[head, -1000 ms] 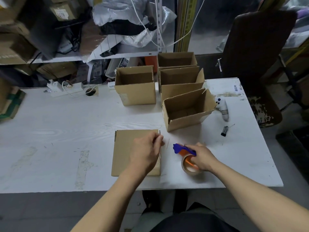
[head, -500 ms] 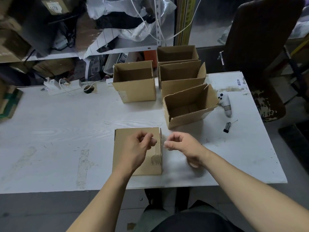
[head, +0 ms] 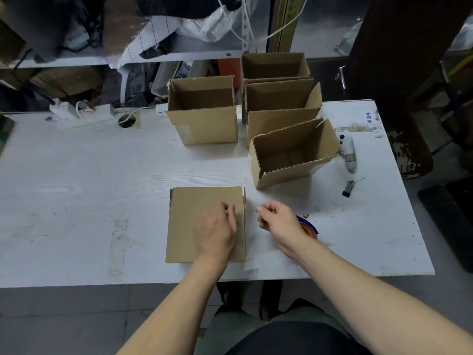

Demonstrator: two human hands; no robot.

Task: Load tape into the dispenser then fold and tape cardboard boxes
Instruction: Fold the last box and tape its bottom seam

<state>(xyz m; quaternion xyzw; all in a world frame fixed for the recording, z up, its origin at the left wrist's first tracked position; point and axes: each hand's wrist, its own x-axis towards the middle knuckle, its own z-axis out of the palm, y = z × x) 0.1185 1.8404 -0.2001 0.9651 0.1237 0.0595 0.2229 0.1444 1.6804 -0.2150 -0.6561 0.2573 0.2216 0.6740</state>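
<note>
A person's two hands meet at lower centre of a white worktop. The left hand rests on a flat cardboard box, fingers curled, likely to steady it. The right hand hovers just beside the box's right edge, fingertips pinched together; whether they hold tape, I cannot tell. The tape dispenser lies behind that wrist, within reach. Four open boxes wait at upper centre.

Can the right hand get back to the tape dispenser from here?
Probably yes. The tape dispenser lies on the table just behind the right hand, with nothing between them; the fingers are curled and seem to hold nothing.
</note>
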